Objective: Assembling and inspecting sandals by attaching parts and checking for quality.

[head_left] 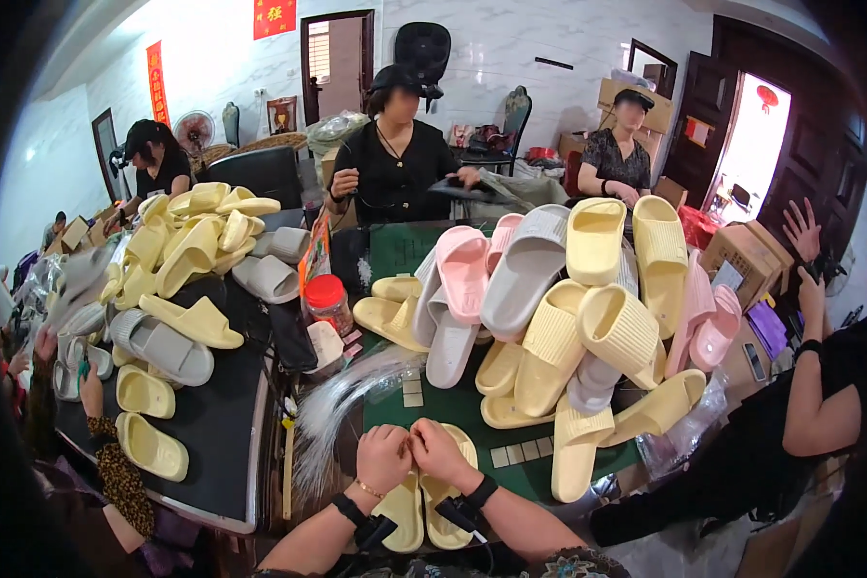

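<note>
Ridged yellow foam slippers [422, 501] under hands [412, 455]

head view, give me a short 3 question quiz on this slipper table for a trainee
1. True or false: both hands, left and right, are pressed together over a pair of pale yellow foam slippers.
2. Which colour is absent from the big slipper pile on the green table? A yellow, B pink, C grey, D blue.
3. What colour is the lid of the clear plastic jar left of that pile?

Key: 1 true; 2 D; 3 red.
</note>
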Motion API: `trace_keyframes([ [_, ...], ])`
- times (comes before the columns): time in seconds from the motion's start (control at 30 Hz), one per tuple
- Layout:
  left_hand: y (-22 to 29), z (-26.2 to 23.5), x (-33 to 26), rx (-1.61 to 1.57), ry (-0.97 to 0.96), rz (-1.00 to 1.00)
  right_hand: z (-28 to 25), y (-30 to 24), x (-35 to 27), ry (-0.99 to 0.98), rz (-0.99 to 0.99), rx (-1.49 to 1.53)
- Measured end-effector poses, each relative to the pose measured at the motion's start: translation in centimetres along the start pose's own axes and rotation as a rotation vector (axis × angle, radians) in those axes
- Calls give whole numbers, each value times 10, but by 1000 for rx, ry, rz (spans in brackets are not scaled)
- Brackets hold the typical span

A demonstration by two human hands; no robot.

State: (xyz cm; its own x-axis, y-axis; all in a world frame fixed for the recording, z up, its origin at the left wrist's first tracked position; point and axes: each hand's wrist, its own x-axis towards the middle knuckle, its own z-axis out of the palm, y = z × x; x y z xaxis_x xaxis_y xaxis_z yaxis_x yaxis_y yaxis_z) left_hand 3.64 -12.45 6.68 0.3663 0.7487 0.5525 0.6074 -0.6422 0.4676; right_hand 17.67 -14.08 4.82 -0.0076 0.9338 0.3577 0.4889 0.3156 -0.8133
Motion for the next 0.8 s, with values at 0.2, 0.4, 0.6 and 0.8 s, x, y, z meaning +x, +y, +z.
trace_keyframes([
  [0.2, 10, 4, 2, 60, 23, 28, -4, 12, 0, -1, -29, -10],
  [0.4, 0, -13, 4, 43, 3, -39, 0, 10, 9, 155, -159, -156],
  [0.6, -11, -120, 0, 128, -94, -121, -60, -28, -23, 170, 12, -40],
  [0.8, -71, -268, -31, 416, 435, -271, -52, -81, -57, -303, 187, -140],
])
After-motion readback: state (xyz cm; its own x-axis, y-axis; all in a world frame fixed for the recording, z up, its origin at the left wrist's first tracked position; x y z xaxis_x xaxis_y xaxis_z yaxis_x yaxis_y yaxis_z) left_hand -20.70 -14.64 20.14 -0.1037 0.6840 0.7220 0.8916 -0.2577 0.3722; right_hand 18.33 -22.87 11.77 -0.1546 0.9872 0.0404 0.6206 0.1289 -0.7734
